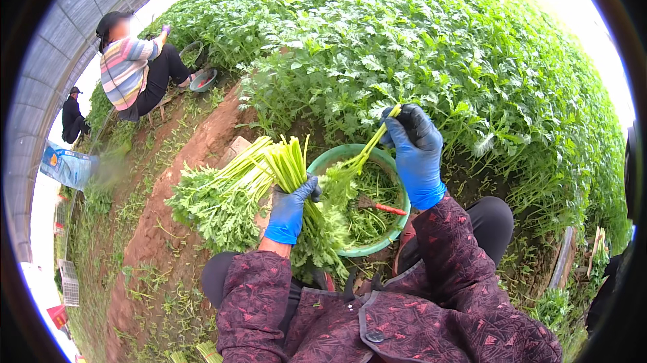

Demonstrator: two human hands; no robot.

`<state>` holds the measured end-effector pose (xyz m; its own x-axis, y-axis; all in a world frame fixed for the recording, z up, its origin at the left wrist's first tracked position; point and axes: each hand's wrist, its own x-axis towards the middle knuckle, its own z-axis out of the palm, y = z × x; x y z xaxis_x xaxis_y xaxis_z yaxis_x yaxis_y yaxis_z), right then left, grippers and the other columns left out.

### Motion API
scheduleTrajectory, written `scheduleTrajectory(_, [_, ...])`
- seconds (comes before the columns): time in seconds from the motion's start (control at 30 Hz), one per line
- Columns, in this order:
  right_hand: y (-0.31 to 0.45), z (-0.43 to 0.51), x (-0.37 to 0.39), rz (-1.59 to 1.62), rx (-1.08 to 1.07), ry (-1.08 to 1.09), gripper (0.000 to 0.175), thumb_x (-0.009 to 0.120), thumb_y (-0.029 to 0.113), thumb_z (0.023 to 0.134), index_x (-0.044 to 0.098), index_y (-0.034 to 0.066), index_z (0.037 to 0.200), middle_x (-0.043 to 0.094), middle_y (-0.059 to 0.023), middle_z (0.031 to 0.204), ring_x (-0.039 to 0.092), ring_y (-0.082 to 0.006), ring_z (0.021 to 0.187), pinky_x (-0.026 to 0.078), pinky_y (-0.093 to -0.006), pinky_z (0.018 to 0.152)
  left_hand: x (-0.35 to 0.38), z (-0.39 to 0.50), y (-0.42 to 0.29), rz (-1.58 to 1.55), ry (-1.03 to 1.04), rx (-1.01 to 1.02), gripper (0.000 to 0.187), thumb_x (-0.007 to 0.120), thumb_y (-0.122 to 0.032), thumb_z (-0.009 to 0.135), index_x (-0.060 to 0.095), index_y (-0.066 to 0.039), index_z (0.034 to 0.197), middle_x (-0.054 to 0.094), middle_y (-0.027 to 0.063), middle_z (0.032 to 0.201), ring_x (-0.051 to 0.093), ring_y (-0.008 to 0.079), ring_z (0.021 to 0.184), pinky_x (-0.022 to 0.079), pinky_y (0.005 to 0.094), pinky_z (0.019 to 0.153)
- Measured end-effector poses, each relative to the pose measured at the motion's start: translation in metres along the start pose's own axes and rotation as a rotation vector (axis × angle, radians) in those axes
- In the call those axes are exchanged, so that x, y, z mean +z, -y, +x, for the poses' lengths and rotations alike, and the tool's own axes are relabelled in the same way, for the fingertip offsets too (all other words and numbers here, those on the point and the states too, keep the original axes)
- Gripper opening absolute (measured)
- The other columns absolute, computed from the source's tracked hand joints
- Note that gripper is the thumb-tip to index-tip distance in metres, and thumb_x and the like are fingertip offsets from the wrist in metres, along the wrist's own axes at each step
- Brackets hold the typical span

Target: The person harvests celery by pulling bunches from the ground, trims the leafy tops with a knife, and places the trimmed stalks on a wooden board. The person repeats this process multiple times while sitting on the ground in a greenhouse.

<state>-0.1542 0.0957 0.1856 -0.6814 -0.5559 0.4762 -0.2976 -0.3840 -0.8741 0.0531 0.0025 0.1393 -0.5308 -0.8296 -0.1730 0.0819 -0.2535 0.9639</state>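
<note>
My left hand point(294, 211), in a blue glove, grips a thick bunch of leafy green stems point(288, 163), cut ends up and leaves hanging down. In my blue-gloved right hand point(415, 148) is a small sprig of the same greens point(371, 145), held by its stem ends with the leaves pointing down to the left. Below the sprig stands a green plastic basin point(396, 235) with loose leaves and trimmings inside. A red-handled cutting tool point(389, 209) lies on them. Left of my left hand, a pile of cut greens point(217, 206) rests with stems toward the upper right.
Dense leafy plants point(404, 45) grow ahead and to the right. A co-worker in a striped top point(126, 67) sits at the upper left beside a small basin point(203, 81); another person point(74, 115) is farther back. Bare soil point(167, 201) with scattered leaves runs along the left.
</note>
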Motion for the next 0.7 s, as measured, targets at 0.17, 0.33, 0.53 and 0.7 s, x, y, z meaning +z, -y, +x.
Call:
scheduleTrajectory(0.17, [-0.010, -0.004, 0.008, -0.434, -0.118, 0.403, 0.009, 0.063, 0.000, 0.089, 0.062, -0.0013, 0.097, 0.063, -0.0026, 0.080, 0.057, -0.0080, 0.069, 0.048, -0.0239, 0.062, 0.009, -0.009, 0.001, -0.082, 0.230, 0.128, 0.043, 0.070, -0.005, 0.084, 0.056, -0.004, 0.125, 0.063, 0.0065, 0.121, 0.058, 0.0099, 0.078, 0.050, 0.0250, 0.072])
scheduleTrajectory(0.33, [-0.010, -0.024, 0.034, 0.185, 0.388, 0.513, 0.020, 0.063, -0.002, 0.089, 0.060, -0.0023, 0.109, 0.064, 0.0006, 0.091, 0.056, -0.0044, 0.084, 0.050, -0.0220, 0.078, 0.014, -0.010, 0.010, -0.058, 0.191, 0.071, 0.047, 0.074, 0.000, 0.079, 0.056, -0.007, 0.122, 0.064, 0.0034, 0.108, 0.060, 0.0111, 0.088, 0.050, 0.0269, 0.079])
scheduleTrajectory(0.53, [-0.001, -0.017, 0.034, 0.045, 0.295, 0.700, 0.026, 0.062, -0.003, 0.088, 0.059, -0.0028, 0.114, 0.066, -0.0039, 0.098, 0.058, -0.0075, 0.091, 0.050, -0.0252, 0.083, 0.008, -0.010, 0.014, 0.040, 0.253, -0.012, 0.034, 0.070, 0.003, 0.080, 0.059, -0.006, 0.111, 0.065, 0.0031, 0.097, 0.061, 0.0158, 0.089, 0.050, 0.0307, 0.081])
scheduleTrajectory(0.7, [0.013, -0.002, 0.035, -0.250, -0.116, 0.707, 0.028, 0.064, -0.003, 0.084, 0.061, 0.0002, 0.113, 0.066, -0.0087, 0.097, 0.064, -0.0151, 0.089, 0.052, -0.0285, 0.081, 0.009, -0.012, 0.014, -0.027, 0.324, -0.091, 0.023, 0.071, -0.007, 0.083, 0.060, -0.004, 0.102, 0.065, 0.0059, 0.090, 0.063, 0.0191, 0.083, 0.050, 0.0320, 0.082])
